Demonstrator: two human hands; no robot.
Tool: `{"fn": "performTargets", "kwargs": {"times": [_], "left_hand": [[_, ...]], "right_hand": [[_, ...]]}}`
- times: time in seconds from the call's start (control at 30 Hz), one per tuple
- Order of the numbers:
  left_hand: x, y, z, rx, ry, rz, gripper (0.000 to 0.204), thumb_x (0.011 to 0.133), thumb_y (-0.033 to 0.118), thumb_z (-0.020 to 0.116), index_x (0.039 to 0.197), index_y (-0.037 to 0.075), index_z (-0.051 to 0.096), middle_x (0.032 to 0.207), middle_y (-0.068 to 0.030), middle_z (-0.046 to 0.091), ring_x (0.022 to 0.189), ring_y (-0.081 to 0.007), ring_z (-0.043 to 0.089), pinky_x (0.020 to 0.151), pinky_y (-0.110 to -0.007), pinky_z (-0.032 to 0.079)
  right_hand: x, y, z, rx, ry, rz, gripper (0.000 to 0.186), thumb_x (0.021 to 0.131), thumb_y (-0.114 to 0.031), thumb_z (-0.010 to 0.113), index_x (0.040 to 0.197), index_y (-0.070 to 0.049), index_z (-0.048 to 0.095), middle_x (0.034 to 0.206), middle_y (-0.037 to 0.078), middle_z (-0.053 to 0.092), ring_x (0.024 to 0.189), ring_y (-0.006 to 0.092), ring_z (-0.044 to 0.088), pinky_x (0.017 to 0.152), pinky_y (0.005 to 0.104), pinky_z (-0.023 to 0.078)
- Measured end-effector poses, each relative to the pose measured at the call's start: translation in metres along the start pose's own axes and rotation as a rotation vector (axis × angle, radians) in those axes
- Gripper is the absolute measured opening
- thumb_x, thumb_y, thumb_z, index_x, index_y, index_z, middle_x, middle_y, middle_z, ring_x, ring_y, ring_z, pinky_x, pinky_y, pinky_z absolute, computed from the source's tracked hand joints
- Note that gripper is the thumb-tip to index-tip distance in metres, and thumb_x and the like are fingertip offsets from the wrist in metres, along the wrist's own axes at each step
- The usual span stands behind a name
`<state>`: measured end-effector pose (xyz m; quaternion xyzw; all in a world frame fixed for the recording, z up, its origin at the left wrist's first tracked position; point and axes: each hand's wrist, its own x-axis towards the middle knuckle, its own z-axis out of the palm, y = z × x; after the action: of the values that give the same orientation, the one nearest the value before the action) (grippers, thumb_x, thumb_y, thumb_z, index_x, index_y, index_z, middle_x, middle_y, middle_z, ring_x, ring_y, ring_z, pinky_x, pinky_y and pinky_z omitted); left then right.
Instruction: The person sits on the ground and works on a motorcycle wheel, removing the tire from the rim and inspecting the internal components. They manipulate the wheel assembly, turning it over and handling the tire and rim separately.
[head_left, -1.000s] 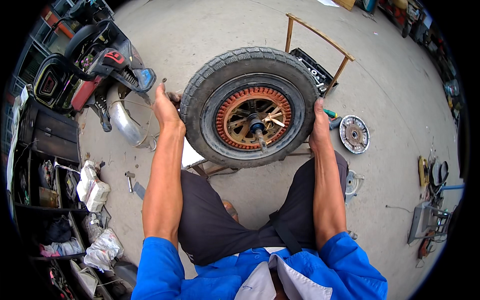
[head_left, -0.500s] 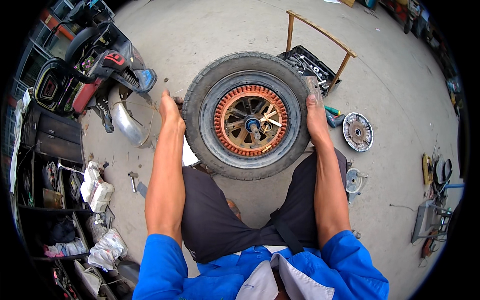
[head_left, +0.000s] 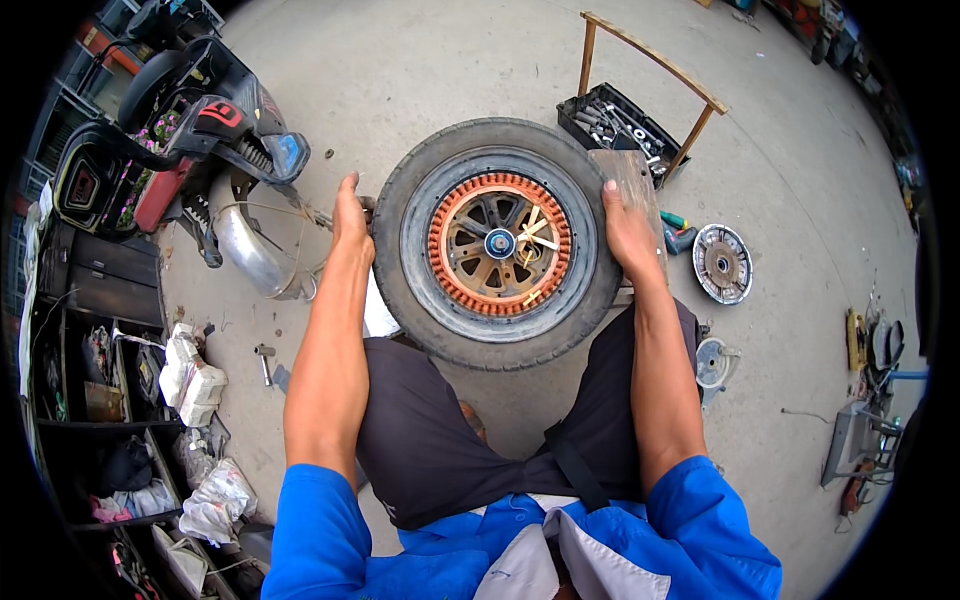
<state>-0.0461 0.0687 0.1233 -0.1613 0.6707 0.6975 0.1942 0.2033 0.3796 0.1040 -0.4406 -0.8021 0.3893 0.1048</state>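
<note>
Nearest, a blue jacket [head_left: 400,560] and dark trousers [head_left: 440,440], the knees spread wide. Between them a scooter wheel [head_left: 497,243] lies flat, tyre outermost, copper-coloured windings ringing the hub. The left hand [head_left: 349,222] presses against the tyre's left side, fingers pointing away and wrapped on the rubber; the right hand [head_left: 628,228] grips the right side the same way, over a wooden block [head_left: 632,175]. A round metal cover plate [head_left: 722,264] rests on the concrete to the right. Beyond the wheel sits a black tool tray [head_left: 612,122] under a wooden frame [head_left: 655,70]. Far left, a stripped scooter [head_left: 190,130]
</note>
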Motion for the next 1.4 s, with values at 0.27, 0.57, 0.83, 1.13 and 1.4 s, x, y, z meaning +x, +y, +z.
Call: {"fn": "performTargets", "kwargs": {"times": [0.27, 0.57, 0.83, 1.13, 1.4], "left_hand": [[-0.002, -0.004, 0.004, 0.080, -0.095, 0.096, 0.049, 0.086, 0.051, 0.062, 0.086, 0.003, 0.060, 0.077, -0.0155, 0.063, 0.067, -0.0228, 0.059, 0.061, -0.036, 0.051], [-0.009, -0.012, 0.006, 0.307, -0.158, 0.188, 0.040, 0.086, 0.019, 0.071, 0.102, -0.016, 0.062, 0.093, -0.0248, 0.069, 0.076, -0.0271, 0.070, 0.069, -0.037, 0.056], [-0.021, -0.012, 0.016, 0.445, -0.091, 0.277, 0.047, 0.087, 0.024, 0.072, 0.103, -0.018, 0.060, 0.091, -0.0253, 0.069, 0.074, -0.0262, 0.069, 0.068, -0.037, 0.055], [-0.011, -0.021, 0.020, 0.676, 0.037, 0.374, 0.055, 0.082, 0.037, 0.075, 0.106, -0.012, 0.065, 0.099, -0.0261, 0.070, 0.089, -0.0314, 0.070, 0.079, -0.040, 0.054], [-0.013, -0.026, 0.027, 0.864, 0.146, 0.498, 0.055, 0.082, 0.040, 0.074, 0.104, -0.010, 0.067, 0.096, -0.0258, 0.071, 0.088, -0.0306, 0.070, 0.081, -0.040, 0.053]], "right_hand": [[0.008, -0.002, -0.001, -0.035, -0.029, -0.032, 0.096, 0.094, -0.073, 0.032, 0.110, 0.016, 0.065, 0.109, 0.041, 0.061, 0.115, 0.0496, 0.058, 0.101, 0.0473, 0.042], [-0.007, -0.012, -0.008, -0.032, -0.015, -0.072, 0.081, 0.086, -0.062, 0.056, 0.103, 0.016, 0.067, 0.104, 0.040, 0.064, 0.106, 0.0478, 0.064, 0.095, 0.0477, 0.047], [-0.023, -0.010, -0.010, -0.040, 0.112, -0.155, 0.059, 0.088, -0.048, 0.066, 0.097, 0.010, 0.071, 0.083, 0.031, 0.069, 0.082, 0.0396, 0.071, 0.077, 0.0462, 0.052], [-0.029, -0.006, -0.008, -0.108, 0.193, -0.200, 0.054, 0.086, -0.044, 0.068, 0.095, 0.010, 0.070, 0.080, 0.034, 0.065, 0.082, 0.0455, 0.069, 0.076, 0.0480, 0.052], [-0.035, -0.011, -0.011, -0.155, 0.207, -0.160, 0.055, 0.085, -0.043, 0.069, 0.085, 0.012, 0.069, 0.073, 0.034, 0.063, 0.076, 0.0470, 0.068, 0.072, 0.0490, 0.052]]}}
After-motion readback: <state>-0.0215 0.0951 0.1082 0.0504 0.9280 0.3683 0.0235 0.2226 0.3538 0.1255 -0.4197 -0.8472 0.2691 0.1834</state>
